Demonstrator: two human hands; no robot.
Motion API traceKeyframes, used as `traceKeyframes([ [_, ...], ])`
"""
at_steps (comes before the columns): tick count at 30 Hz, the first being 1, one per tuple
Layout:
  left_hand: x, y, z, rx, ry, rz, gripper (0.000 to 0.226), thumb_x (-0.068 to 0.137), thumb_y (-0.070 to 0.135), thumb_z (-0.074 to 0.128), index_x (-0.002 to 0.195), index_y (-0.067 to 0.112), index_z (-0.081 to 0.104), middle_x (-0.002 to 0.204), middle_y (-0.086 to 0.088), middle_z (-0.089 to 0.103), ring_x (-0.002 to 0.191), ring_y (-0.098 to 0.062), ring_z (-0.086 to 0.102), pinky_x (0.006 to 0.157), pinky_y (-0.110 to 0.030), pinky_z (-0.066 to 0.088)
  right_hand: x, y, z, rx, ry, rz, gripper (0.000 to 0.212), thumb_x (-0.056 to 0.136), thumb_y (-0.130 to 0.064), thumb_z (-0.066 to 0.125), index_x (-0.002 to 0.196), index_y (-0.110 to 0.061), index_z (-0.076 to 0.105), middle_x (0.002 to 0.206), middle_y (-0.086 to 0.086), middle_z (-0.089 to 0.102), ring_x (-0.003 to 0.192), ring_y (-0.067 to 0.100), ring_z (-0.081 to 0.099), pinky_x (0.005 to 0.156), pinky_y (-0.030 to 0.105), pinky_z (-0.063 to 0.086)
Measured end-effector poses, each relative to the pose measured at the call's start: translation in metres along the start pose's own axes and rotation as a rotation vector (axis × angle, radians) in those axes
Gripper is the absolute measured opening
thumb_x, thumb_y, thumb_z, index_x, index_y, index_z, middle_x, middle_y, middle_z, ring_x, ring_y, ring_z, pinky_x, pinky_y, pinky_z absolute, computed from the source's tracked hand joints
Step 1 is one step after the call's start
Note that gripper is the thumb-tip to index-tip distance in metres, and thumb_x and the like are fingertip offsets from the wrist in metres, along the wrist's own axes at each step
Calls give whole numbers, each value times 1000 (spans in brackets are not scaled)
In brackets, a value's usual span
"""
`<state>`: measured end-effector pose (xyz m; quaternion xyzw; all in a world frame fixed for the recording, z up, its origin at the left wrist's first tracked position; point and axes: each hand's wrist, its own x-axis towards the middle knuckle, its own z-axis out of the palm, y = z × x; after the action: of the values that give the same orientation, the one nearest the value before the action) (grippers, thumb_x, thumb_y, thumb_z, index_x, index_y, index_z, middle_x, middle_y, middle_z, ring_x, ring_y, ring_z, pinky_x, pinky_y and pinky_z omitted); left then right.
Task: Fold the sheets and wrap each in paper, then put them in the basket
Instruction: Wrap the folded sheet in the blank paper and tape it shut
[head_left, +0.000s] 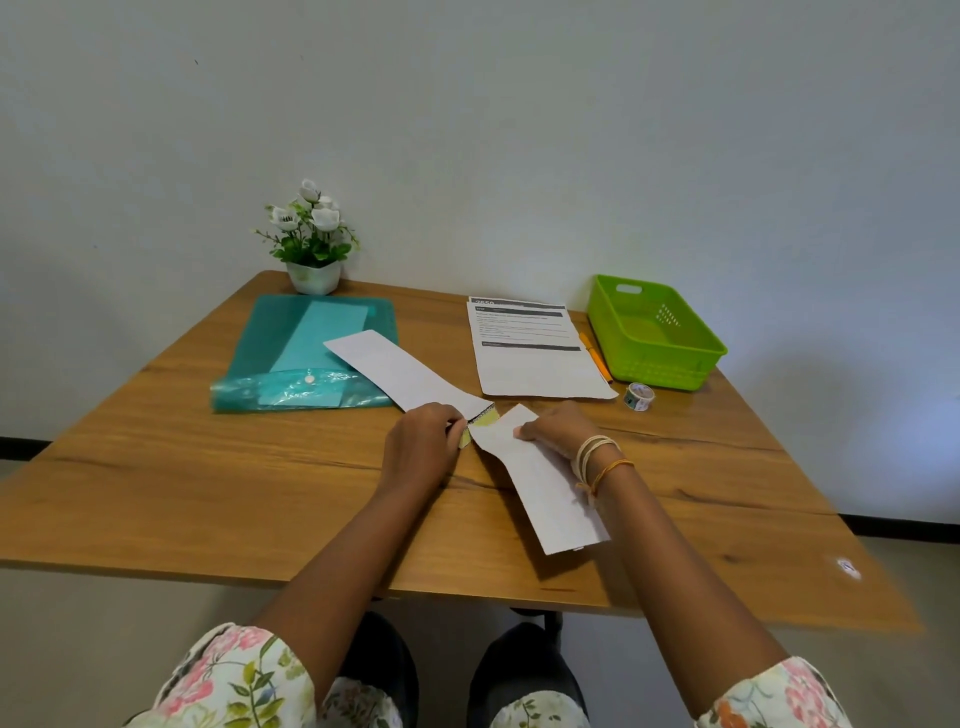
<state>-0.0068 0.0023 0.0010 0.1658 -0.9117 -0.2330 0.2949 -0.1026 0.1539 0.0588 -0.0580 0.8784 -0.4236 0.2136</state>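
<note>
Over wooden table (156, 467), both hands pinch folded white paper (410, 376).

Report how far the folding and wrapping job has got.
Done: nothing in the green plastic basket. In hand: both the left hand and right hand hold a long white paper strip around a small yellow folded piece. Left: the flat printed sheet, unfolded.

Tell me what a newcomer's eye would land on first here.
Probably the two hands at the table's middle: the left hand and right hand pinch a long white paper strip around a small yellow piece. Next, the bright green basket at the far right and the teal folder at the far left.
</note>
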Motion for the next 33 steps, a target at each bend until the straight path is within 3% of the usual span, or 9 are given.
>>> traceKeyframes([
  [2, 0, -1, 1, 20, 6, -12, 17, 93, 26, 61, 98, 16, 74, 95, 0, 72, 85, -17, 63, 65, -29, 49, 1, -2, -3, 58, 59, -18, 45, 77, -20, 77, 112, 4, 60, 98, 13, 63, 73, 19, 56, 63, 25, 42],
  [5, -2, 0, 3, 37, -12, 17, 16, 93, 24, 61, 97, 15, 73, 94, -1, 72, 84, -17, 63, 66, -30, 51, 2, -6, -5, 117, 105, -40, 44, 77, -18, 77, 112, 4, 61, 91, 8, 57, 70, 16, 53, 57, 23, 40],
  [11, -2, 1, 0, -18, 3, 16, 14, 91, 15, 62, 101, 13, 71, 95, -6, 72, 85, -21, 65, 68, -33, 51, 0, -11, 3, -36, 62, 4, 25, 75, -20, 78, 83, -5, 59, 71, 4, 56, 60, 12, 50, 48, 22, 37],
  [16, -4, 2, -1, -34, 32, 40, 7, 93, 12, 59, 97, 14, 65, 88, -7, 69, 74, -18, 60, 58, -25, 40, -1, -11, 5, -50, 38, 5, 34, 75, -22, 77, 99, -3, 63, 85, 9, 61, 64, 15, 52, 49, 23, 37],
  [20, -5, 3, 0, -31, 31, 68, 7, 94, 13, 58, 100, 15, 61, 85, -7, 68, 69, -16, 58, 55, -24, 43, -1, -11, 7, -41, 68, -16, 34, 76, -21, 77, 99, 1, 64, 77, 8, 60, 60, 14, 50, 48, 23, 36],
  [22, -6, 4, 0, -43, 36, 85, 14, 93, 16, 60, 106, 17, 54, 85, -6, 69, 67, -17, 61, 53, -26, 47, -1, -14, 10, -43, 61, -20, 39, 76, -22, 77, 105, 1, 64, 86, 10, 64, 64, 14, 52, 50, 23, 38],
  [27, -2, 0, -4, -164, 101, 6, 24, 89, 24, 68, 105, 23, 50, 88, -1, 71, 70, -15, 63, 52, -24, 47, -3, -17, 18, -38, -31, 51, 50, 77, -28, 77, 114, -3, 56, 112, 15, 64, 97, 27, 62, 78, 32, 50],
  [30, 0, -1, -5, -252, 105, -72, 27, 86, 28, 71, 100, 29, 48, 93, 4, 73, 80, -14, 66, 60, -32, 56, -8, -15, 21, 14, -115, 62, 39, 79, -25, 76, 104, -6, 53, 99, 14, 64, 82, 26, 61, 68, 28, 47],
  [33, 1, -2, -4, -286, 72, -106, 30, 84, 29, 74, 97, 33, 47, 96, 3, 72, 85, -12, 67, 64, -35, 59, -8, -12, 20, 52, -144, 65, 43, 82, -23, 73, 115, -3, 53, 92, 13, 62, 73, 21, 56, 64, 26, 44],
])
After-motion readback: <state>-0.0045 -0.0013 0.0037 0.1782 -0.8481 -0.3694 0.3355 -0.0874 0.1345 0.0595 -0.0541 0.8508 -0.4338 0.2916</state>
